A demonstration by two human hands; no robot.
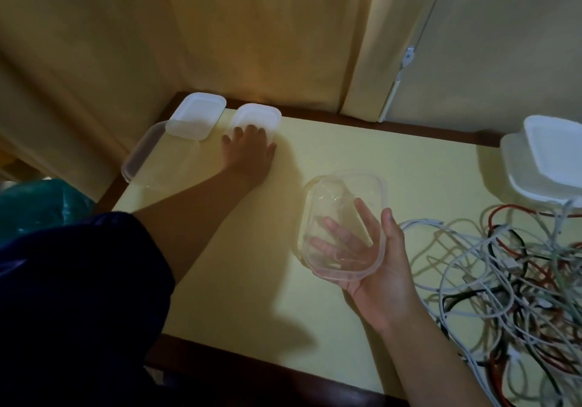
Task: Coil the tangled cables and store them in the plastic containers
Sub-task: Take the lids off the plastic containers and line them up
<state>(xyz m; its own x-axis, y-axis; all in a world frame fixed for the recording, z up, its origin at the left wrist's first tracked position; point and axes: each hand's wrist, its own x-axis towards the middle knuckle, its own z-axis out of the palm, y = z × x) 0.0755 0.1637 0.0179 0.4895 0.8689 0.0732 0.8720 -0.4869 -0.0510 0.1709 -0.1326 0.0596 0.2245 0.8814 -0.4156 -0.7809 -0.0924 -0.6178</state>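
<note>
Over on the yellow bench (pixel 315 142) by the curtain (pixel 220 28), the person has both hands busy with tubs. Right hand (pixel 374 268) is palm up, cradling a clear plastic container (pixel 343 221) that's tipped on its side, fingers (pixel 333 243) spread underneath and showing through the plastic, thumb hooked over the rim, so it's properly holding it just above the bench top. Left hand (pixel 248 151) is stretched way out to the far left corner, fingers laid flat and relaxed on a white lid (pixel 256 117), pressing or touching it rather than gripping. Just left of that is another white lid (pixel 196 113), leaning partly onto a second clear container (pixel 141 154) at the bench edge. Tangled cables (pixel 504 280), white, red and black all mixed up, sit in a big messy heap on the right side of the bench, none coiled yet. Past them in the far right corner is a stack of white containers (pixel 544 161). Dark blue sleeve (pixel 78 296) fills the lower left.
</note>
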